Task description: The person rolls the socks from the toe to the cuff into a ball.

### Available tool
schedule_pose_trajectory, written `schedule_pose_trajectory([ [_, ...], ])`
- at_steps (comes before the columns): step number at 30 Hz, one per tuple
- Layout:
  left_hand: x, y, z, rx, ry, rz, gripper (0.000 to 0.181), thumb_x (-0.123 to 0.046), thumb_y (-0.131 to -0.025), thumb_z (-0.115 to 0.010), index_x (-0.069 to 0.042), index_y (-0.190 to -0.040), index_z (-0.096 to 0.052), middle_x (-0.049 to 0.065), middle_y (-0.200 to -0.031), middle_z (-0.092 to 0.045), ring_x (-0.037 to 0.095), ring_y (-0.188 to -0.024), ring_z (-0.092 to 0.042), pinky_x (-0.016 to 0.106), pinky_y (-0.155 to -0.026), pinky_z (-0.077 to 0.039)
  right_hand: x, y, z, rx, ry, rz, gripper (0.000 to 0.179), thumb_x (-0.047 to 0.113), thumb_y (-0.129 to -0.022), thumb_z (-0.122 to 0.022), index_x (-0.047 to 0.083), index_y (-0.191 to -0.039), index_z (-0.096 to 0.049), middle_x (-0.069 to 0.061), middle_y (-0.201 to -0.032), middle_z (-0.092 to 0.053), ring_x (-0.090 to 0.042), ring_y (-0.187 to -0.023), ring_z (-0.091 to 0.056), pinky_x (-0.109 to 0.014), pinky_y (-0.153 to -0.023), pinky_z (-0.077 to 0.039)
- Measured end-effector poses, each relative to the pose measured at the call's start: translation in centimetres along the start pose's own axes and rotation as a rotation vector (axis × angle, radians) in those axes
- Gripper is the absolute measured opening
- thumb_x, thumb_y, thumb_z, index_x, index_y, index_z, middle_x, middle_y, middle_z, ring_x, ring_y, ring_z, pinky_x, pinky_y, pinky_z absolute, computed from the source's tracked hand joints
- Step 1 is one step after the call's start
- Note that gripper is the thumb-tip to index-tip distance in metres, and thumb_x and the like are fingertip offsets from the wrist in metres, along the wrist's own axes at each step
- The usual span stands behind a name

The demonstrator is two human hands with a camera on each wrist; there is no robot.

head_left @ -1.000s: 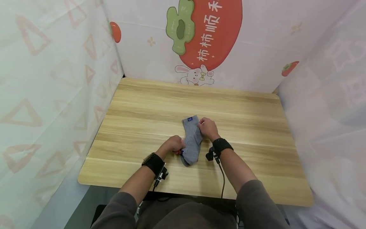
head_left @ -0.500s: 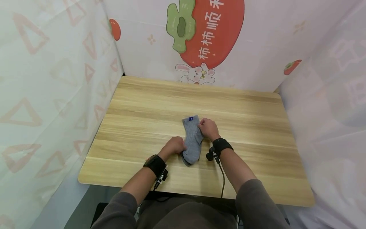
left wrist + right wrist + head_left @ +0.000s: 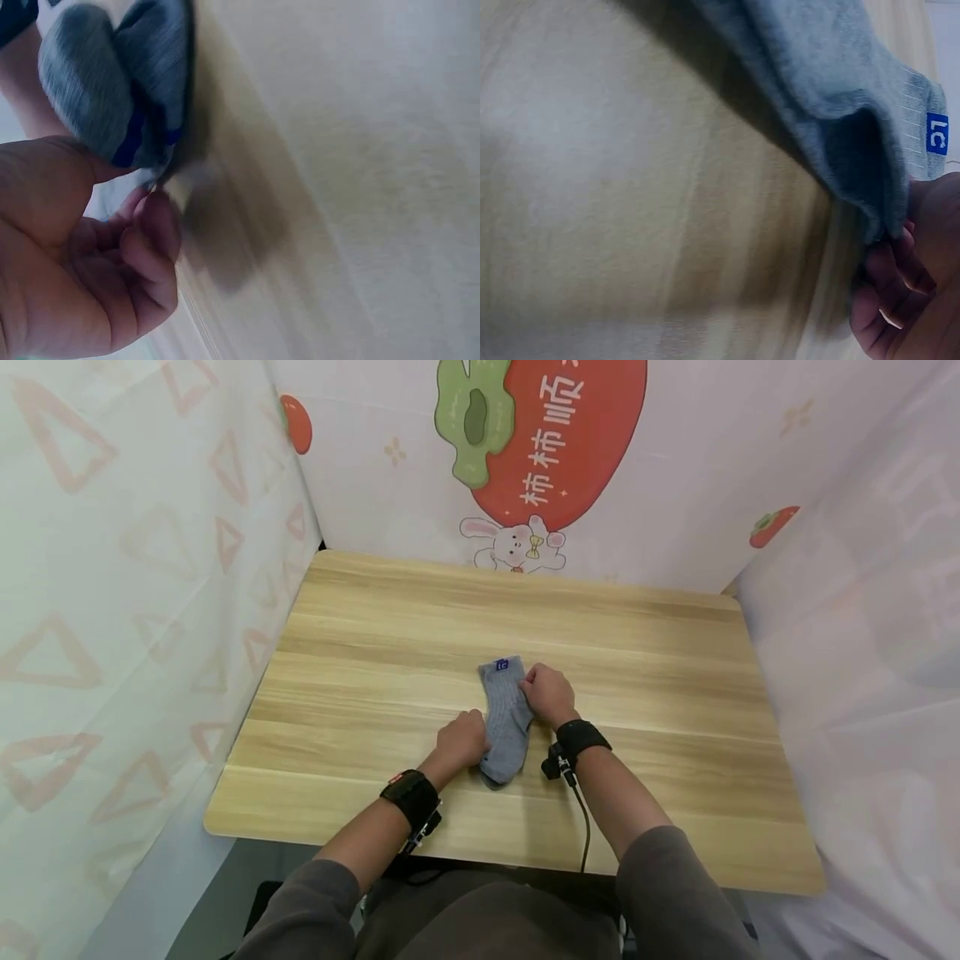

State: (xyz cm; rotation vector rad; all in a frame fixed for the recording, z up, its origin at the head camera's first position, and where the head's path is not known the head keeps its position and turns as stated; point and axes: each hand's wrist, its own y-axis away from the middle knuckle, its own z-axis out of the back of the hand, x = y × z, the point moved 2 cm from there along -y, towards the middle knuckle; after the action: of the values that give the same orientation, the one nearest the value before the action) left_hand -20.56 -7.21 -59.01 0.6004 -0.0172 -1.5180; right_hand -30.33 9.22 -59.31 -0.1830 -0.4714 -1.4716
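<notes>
A pair of grey socks, laid one over the other, lies in the middle of the wooden table with the toes towards me. At the far cuff is a dark blue label with white letters. My left hand pinches the socks' left edge near the toes. In the left wrist view, thumb and fingertips meet at the edge below two blue marks. On the opposite edge, around the heel, my right hand pinches the fabric. A fold of the sock gapes beside its fingertips in the right wrist view.
The wooden table has rounded corners and its front edge runs close to my body. Printed cloth walls stand behind it and at both sides. A cable trails from the right wrist camera over the front edge.
My left wrist has rolled over, and that hand has shifted slightly up and to the right along the socks' edge. The right hand stays in place on the opposite edge.
</notes>
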Motion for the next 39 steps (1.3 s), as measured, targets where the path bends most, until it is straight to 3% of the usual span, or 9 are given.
schedule_pose_trajectory([
  [5, -0.8, 0.9, -0.9, -0.15, -0.069, -0.096, 0.019, -0.015, -0.099, -0.042, -0.003, -0.101, -0.056, 0.013, -0.095, -0.054, 0.025, -0.073, -0.059, 0.036, -0.054, -0.049, -0.5, 0.2, -0.4, -0.032, 0.027, 0.023, 0.023, 0.036, -0.094, -0.059, 0.013, -0.094, -0.059, -0.005, -0.087, -0.066, -0.022, -0.072, -0.062, -0.035, -0.061, -0.047],
  [8, -1.2, 1.4, -0.9, -0.251, -0.126, -0.199, 0.016, -0.015, -0.097, -0.047, -0.003, -0.095, -0.058, 0.011, -0.091, -0.054, 0.024, -0.074, -0.057, 0.034, -0.054, -0.048, -0.5, 0.5, -0.3, -0.034, 0.047, 0.051, 0.027, 0.036, -0.093, -0.06, 0.011, -0.103, -0.06, -0.007, -0.096, -0.066, -0.024, -0.079, -0.063, -0.038, -0.067, -0.051],
  [10, -1.4, 1.7, -0.9, -0.281, -0.16, -0.294, 0.013, -0.017, -0.094, -0.054, -0.006, -0.091, -0.059, 0.009, -0.089, -0.055, 0.022, -0.075, -0.056, 0.032, -0.057, -0.048, -0.5, 0.8, -0.2, -0.028, 0.056, 0.076, 0.031, 0.036, -0.093, -0.06, 0.01, -0.11, -0.06, -0.009, -0.103, -0.065, -0.024, -0.084, -0.063, -0.039, -0.071, -0.052],
  [14, -1.3, 2.4, -0.8, -0.261, -0.186, -0.487, 0.012, -0.022, -0.087, -0.065, -0.011, -0.085, -0.061, 0.004, -0.087, -0.057, 0.02, -0.076, -0.055, 0.03, -0.063, -0.046, -0.3, 1.9, 0.3, -0.029, 0.086, 0.187, 0.032, 0.034, -0.092, -0.061, 0.01, -0.114, -0.061, -0.01, -0.107, -0.063, -0.024, -0.09, -0.062, -0.039, -0.075, -0.052],
  [20, -0.1, 3.3, -0.3, -0.191, -0.116, -0.628, 0.011, -0.022, -0.083, -0.069, -0.014, -0.083, -0.061, -0.001, -0.084, -0.058, 0.016, -0.078, -0.053, 0.029, -0.07, -0.044, 0.3, 5.1, 1.4, -0.036, 0.143, 0.439, 0.021, 0.027, -0.088, -0.068, 0.01, -0.101, -0.067, -0.006, -0.097, -0.064, -0.022, -0.088, -0.06, -0.037, -0.076, -0.051],
  [24, 0.7, 3.6, 0.0, -0.213, -0.088, -0.728, 0.008, -0.019, -0.081, -0.071, -0.015, -0.081, -0.063, -0.003, -0.082, -0.058, 0.014, -0.077, -0.053, 0.029, -0.073, -0.045, 0.7, 7.5, 1.9, -0.029, 0.176, 0.557, 0.014, 0.024, -0.085, -0.072, 0.013, -0.093, -0.069, -0.003, -0.09, -0.066, -0.02, -0.084, -0.061, -0.035, -0.073, -0.051],
  [32, 0.7, 3.7, 0.2, -0.21, -0.068, -0.77, 0.008, -0.021, -0.084, -0.071, -0.015, -0.08, -0.067, -0.003, -0.08, -0.059, 0.014, -0.078, -0.055, 0.029, -0.075, -0.046, 0.8, 11.0, 1.0, 0.01, 0.176, 0.738, 0.009, 0.022, -0.085, -0.072, 0.015, -0.09, -0.072, 0.002, -0.087, -0.067, -0.015, -0.081, -0.061, -0.031, -0.073, -0.05],
  [39, 0.7, 3.8, -0.5, -0.165, -0.064, -0.712, 0.008, -0.02, -0.083, -0.072, -0.014, -0.081, -0.067, -0.002, -0.082, -0.058, 0.013, -0.077, -0.052, 0.027, -0.072, -0.044, 0.4, 12.4, -1.1, 0.051, 0.126, 0.773, 0.007, 0.023, -0.086, -0.071, 0.018, -0.09, -0.073, 0.004, -0.084, -0.065, -0.011, -0.078, -0.059, -0.029, -0.071, -0.048],
])
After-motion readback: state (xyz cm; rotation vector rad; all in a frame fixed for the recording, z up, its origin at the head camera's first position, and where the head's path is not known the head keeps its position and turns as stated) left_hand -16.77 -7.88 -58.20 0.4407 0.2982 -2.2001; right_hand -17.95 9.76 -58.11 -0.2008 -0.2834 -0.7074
